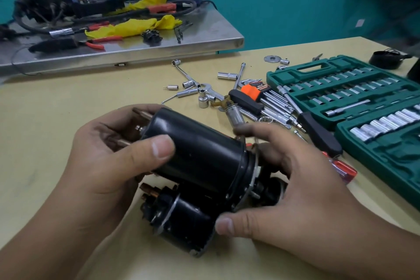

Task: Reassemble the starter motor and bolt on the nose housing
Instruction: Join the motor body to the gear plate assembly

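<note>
Gripping the black starter motor [200,154] at frame centre, the left hand [109,157] wraps its 9 o'clock end, thumb on top; the right hand [291,184] cups the 3 o'clock end, fingers spread. The green socket case [354,98] lies at 2 o'clock on the table [56,109].

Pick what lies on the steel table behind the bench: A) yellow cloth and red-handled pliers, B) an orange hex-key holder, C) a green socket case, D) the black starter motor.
A: the yellow cloth and the red-handled pliers lie on the steel table, among cables and other tools.
</note>
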